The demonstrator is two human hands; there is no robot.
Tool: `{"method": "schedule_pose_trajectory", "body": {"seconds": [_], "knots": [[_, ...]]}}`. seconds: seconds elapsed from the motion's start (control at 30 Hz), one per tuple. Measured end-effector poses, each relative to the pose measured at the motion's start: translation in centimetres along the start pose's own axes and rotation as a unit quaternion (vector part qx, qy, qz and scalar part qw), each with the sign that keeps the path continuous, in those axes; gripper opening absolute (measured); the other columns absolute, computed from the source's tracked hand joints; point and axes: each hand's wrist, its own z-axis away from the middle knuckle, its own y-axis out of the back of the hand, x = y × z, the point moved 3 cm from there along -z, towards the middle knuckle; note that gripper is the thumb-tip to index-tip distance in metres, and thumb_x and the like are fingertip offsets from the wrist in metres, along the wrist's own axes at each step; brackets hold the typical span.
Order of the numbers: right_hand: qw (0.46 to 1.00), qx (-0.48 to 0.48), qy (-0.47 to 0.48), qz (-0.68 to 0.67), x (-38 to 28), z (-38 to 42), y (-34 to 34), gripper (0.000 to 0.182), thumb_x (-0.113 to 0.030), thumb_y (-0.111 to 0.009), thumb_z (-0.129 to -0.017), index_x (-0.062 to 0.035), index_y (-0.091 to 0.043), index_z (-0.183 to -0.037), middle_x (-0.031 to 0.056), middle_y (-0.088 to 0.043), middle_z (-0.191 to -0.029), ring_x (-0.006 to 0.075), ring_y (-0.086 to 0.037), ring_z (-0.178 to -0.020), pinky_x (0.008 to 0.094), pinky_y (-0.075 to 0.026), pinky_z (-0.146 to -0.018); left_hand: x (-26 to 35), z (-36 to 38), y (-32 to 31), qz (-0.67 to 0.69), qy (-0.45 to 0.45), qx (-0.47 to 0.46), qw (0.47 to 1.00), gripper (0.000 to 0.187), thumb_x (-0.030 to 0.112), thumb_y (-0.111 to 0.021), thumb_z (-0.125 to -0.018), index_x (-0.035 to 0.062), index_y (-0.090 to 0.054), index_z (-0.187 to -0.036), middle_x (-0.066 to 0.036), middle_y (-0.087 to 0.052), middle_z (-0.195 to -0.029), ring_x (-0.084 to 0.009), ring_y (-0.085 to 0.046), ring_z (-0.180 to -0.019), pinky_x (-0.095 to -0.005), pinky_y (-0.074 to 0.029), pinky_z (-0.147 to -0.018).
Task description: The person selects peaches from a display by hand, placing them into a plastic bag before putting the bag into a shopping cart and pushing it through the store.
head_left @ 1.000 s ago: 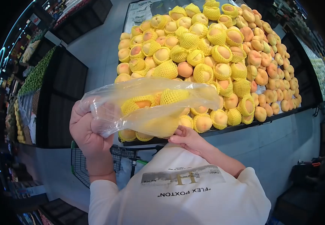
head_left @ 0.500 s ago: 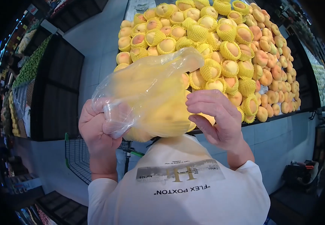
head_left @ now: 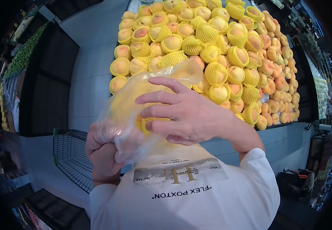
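Clear plastic bag [head_left: 125, 92] hangs before the chest, near side of the netted peaches [head_left: 208, 34]. Left hand [head_left: 106, 147] is fisted on its edge; right hand [head_left: 189, 113] spans it, fingers spread, contact unclear. Wire cart [head_left: 74, 157] stands at left.

Below the bare left grip [head_left: 104, 151] and right grip [head_left: 185, 115], a loose white shirt [head_left: 189, 214] is worn. Nearest the grips, it is printed with a grey brushed panel [head_left: 148, 171], overlaid by a gold letter [head_left: 190, 175]. Farther from them, "FLEX POXTON" [head_left: 181, 193] is lettered in black, seen inverted. The forearms are left uncovered by the left sleeve [head_left: 101, 199] and right sleeve [head_left: 256, 166].
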Motion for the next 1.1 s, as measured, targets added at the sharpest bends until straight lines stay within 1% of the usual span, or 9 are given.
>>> {"method": "schedule_pose_trajectory", "body": {"seconds": [0.13, 0.23, 0.33, 0.43, 0.53, 0.63, 0.73, 0.8, 1.1], "knots": [[0.991, -0.100, -0.060, -0.071, 0.3, 2.8, 1.2, 0.025, -0.027, -0.072, -0.083, -0.0063, -0.058, -0.083, 0.0062, -0.053, -0.072, 0.0310, -0.060, -0.077, 0.0517, -0.048, -0.102, -0.2, 0.0, 0.8, -0.020, -0.008, -0.033, 0.999, 0.018, -0.003, -0.046, -0.078, -0.0050, -0.064, -0.079, -0.012, -0.065, -0.067, -0.0133, -0.057, -0.053, -0.0250, -0.047, -0.050], [0.986, -0.103, -0.097, -0.093, 0.6, 5.0, 2.5, 0.025, -0.028, -0.069, -0.089, -0.0051, -0.059, -0.086, 0.0083, -0.053, -0.067, 0.0328, -0.060, -0.067, 0.0468, -0.054, -0.088, -0.4, 0.1, 1.2, 0.041, 0.029, -0.031, 0.998, 0.017, -0.001, -0.044, -0.079, -0.0042, -0.060, -0.076, -0.015, -0.065, -0.067, -0.0152, -0.057, -0.053, -0.0265, -0.049, -0.051], [0.913, -0.239, -0.318, -0.093, 1.5, 6.5, 2.3, 0.017, -0.020, -0.066, -0.092, -0.0036, -0.061, -0.090, 0.0105, -0.058, -0.072, 0.0349, -0.061, -0.070, 0.0428, -0.054, -0.075, -0.7, 0.2, 0.4, 0.038, 0.045, -0.017, 0.998, 0.021, -0.007, -0.045, -0.078, -0.0063, -0.066, -0.081, -0.010, -0.064, -0.067, -0.0104, -0.054, -0.052, -0.0238, -0.041, -0.047], [0.950, -0.078, -0.296, -0.068, 2.0, 6.3, 0.1, 0.011, -0.010, -0.060, -0.093, -0.0027, -0.065, -0.099, 0.0145, -0.065, -0.080, 0.0375, -0.066, -0.075, 0.0438, -0.052, -0.067, -1.7, 0.6, -0.7, 0.031, 0.062, -0.023, 0.997, 0.022, -0.012, -0.044, -0.077, -0.0068, -0.066, -0.079, -0.005, -0.060, -0.065, -0.0075, -0.049, -0.052, -0.0227, -0.036, -0.046], [0.972, -0.003, -0.219, -0.084, 2.7, 4.4, -1.9, 0.020, -0.003, -0.060, -0.088, -0.0023, -0.065, -0.108, 0.0159, -0.067, -0.087, 0.0379, -0.069, -0.083, 0.0445, -0.054, -0.070, -2.1, 0.8, -1.4, -0.008, 0.102, -0.053, 0.993, 0.021, -0.014, -0.041, -0.076, -0.0052, -0.060, -0.073, -0.003, -0.056, -0.064, -0.0071, -0.045, -0.051, -0.0230, -0.034, -0.046], [0.968, -0.039, -0.248, -0.033, 4.9, 3.5, -3.9, 0.017, -0.004, -0.059, -0.090, -0.0016, -0.064, -0.106, 0.0155, -0.068, -0.092, 0.0367, -0.068, -0.085, 0.0444, -0.055, -0.071, -3.0, 0.8, -0.5, -0.001, 0.119, -0.101, 0.988, 0.016, -0.006, -0.047, -0.079, -0.0030, -0.062, -0.078, -0.008, -0.064, -0.070, -0.0101, -0.054, -0.057, -0.0240, -0.043, -0.053], [0.911, -0.212, -0.353, -0.017, 5.7, 4.8, -4.9, 0.016, -0.005, -0.056, -0.090, -0.0012, -0.063, -0.105, 0.0153, -0.067, -0.099, 0.0350, -0.067, -0.091, 0.0439, -0.055, -0.078, -4.1, 0.8, -0.5, 0.069, 0.113, -0.122, 0.984, 0.017, -0.002, -0.049, -0.082, -0.0027, -0.065, -0.084, -0.010, -0.069, -0.075, -0.0117, -0.060, -0.062, -0.0249, -0.048, -0.057], [0.942, -0.151, -0.294, 0.063, 6.8, 7.1, -6.8, 0.023, -0.008, -0.058, -0.089, -0.0027, -0.065, -0.110, 0.0148, -0.070, -0.096, 0.0324, -0.070, -0.090, 0.0431, -0.055, -0.075, -4.8, 0.9, -0.4, 0.088, 0.116, -0.133, 0.980, 0.015, -0.002, -0.051, -0.083, -0.0032, -0.066, -0.087, -0.010, -0.069, -0.079, -0.0122, -0.061, -0.066, -0.0252, -0.049, -0.060], [0.879, -0.178, -0.346, 0.276, 7.0, 9.3, -10.6, 0.027, -0.019, -0.062, -0.090, -0.0077, -0.062, -0.115, 0.0077, -0.072, -0.107, 0.0218, -0.071, -0.099, 0.0373, -0.051, -0.084, -7.8, 0.7, 3.1, -0.058, 0.161, -0.204, 0.964, 0.025, 0.007, -0.083, -0.077, -0.0025, -0.068, -0.094, -0.004, -0.067, -0.103, -0.0147, -0.063, -0.085, -0.0273, -0.050, -0.073]]}}
